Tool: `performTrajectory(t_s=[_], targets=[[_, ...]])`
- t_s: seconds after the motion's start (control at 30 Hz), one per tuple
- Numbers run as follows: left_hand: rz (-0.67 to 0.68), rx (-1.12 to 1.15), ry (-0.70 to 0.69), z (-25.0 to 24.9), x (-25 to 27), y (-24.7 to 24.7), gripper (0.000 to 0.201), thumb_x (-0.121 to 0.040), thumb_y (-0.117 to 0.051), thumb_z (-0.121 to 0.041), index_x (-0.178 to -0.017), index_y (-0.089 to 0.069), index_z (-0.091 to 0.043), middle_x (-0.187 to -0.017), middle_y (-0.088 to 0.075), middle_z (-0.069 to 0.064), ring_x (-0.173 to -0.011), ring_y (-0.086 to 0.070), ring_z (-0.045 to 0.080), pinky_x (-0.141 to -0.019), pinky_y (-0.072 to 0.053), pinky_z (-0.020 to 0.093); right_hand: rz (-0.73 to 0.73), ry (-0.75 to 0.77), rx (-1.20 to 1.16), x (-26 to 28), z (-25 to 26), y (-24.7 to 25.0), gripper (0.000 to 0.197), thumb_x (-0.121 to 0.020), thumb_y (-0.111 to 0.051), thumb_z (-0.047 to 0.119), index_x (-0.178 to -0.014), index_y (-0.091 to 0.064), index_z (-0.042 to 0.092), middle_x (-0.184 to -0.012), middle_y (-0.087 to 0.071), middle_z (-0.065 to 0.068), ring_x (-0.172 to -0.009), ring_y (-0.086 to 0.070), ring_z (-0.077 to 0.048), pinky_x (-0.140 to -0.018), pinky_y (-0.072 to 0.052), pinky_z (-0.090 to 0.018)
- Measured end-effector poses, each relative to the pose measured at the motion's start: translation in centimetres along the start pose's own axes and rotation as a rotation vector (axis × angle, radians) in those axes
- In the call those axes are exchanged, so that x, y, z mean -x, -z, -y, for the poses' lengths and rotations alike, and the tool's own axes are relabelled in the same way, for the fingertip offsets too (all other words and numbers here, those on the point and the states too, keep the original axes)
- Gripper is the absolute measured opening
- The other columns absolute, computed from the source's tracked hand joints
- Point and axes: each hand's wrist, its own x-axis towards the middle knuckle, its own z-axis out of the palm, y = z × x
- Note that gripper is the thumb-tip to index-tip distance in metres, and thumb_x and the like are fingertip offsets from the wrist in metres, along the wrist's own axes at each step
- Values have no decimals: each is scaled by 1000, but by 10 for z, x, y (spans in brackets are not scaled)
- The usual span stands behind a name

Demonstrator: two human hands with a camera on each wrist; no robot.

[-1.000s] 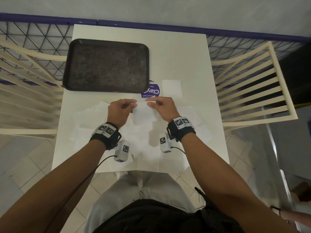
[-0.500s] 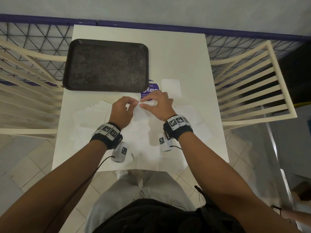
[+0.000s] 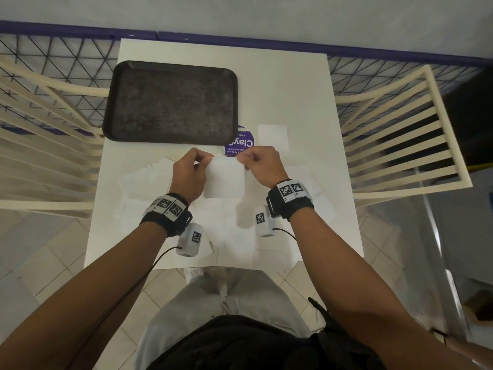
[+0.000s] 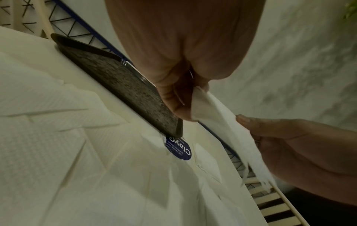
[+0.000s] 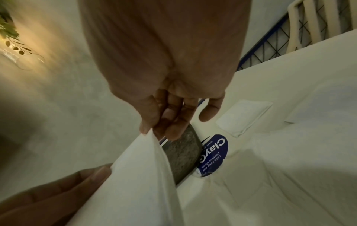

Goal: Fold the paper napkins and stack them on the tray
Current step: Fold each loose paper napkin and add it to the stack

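1. Left hand (image 3: pixel 190 174): thumb and forefinger pinch the top left corner of a white napkin (image 3: pixel 224 180); other fingers curled.
2. Right hand (image 3: pixel 262 164): pinches the top right corner of the same napkin.
3. Napkin hangs from both hands above the table (image 3: pixel 282 84), lifted clear of the unfolded napkins (image 3: pixel 144 182) spread beneath.
4. Dark tray (image 3: pixel 170 102) lies at the table's far left; nothing lies on it.
5. One folded napkin (image 3: pixel 273 137) lies on the table right of the tray, just beside a round blue sticker (image 3: pixel 241 144).
6. Cream slatted chairs (image 3: pixel 400 129) flank the table.
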Motion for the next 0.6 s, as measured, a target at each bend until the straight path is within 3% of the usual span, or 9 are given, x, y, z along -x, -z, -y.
performTrajectory(t_s=[0.1, 0.17, 0.23, 0.33, 0.47, 0.6], targets=[[25, 101, 88, 2, 1, -4, 15, -101, -60, -31, -106, -67, -20, -104, -71, -6, -93, -65, 14, -79, -53, 25, -57, -26, -16, 0, -1, -3, 10, -91, -72, 21, -87, -76, 12, -73, -68, 0, -71, -64, -18, -77, -55, -31], [84, 133, 163, 1, 3, -6, 29, -98, -62, -43, -106, -68, -16, -92, -73, 1, -77, -69, 19, -66, -57, 34, -88, -48, -37, -2, -1, -4, 9, -90, -72, 21, -85, -75, 14, -78, -71, -5, -77, -68, -26, -78, -55, -35], [146, 91, 142, -3, 8, -6, 37, -100, -61, -42, -88, -64, -7, -68, -67, 9, -50, -60, 18, -54, -51, 30, -112, -52, -38, -2, -2, -2, 9, -90, -71, 21, -85, -75, 15, -81, -72, -7, -80, -68, -27, -78, -55, -34], [169, 18, 94, -6, 15, -7, 42, -102, -58, -37, -72, -55, -7, -51, -63, 6, -43, -54, 15, -56, -46, 25, -133, -52, -51, -2, -2, 1, 10, -92, -70, 23, -89, -75, 15, -83, -73, -6, -81, -67, -23, -79, -54, -31], [102, -61, 38, 0, 13, -12, 35, -105, -54, -34, -76, -48, -15, -56, -56, 0, -54, -55, 18, -59, -44, 26, -94, -52, -56, 0, -3, 1, 14, -95, -66, 29, -97, -72, 17, -94, -73, 1, -91, -66, -19, -84, -50, -26], [47, -85, -14, 1, 10, -13, 32, -107, -51, -28, -81, -44, -11, -65, -45, 1, -60, -39, 15, -57, -32, 18, 11, -149, -148, 1, -4, -2, 25, -93, -65, 43, -106, -67, 22, -98, -74, 2, -91, -70, -17, -85, -52, -30]])
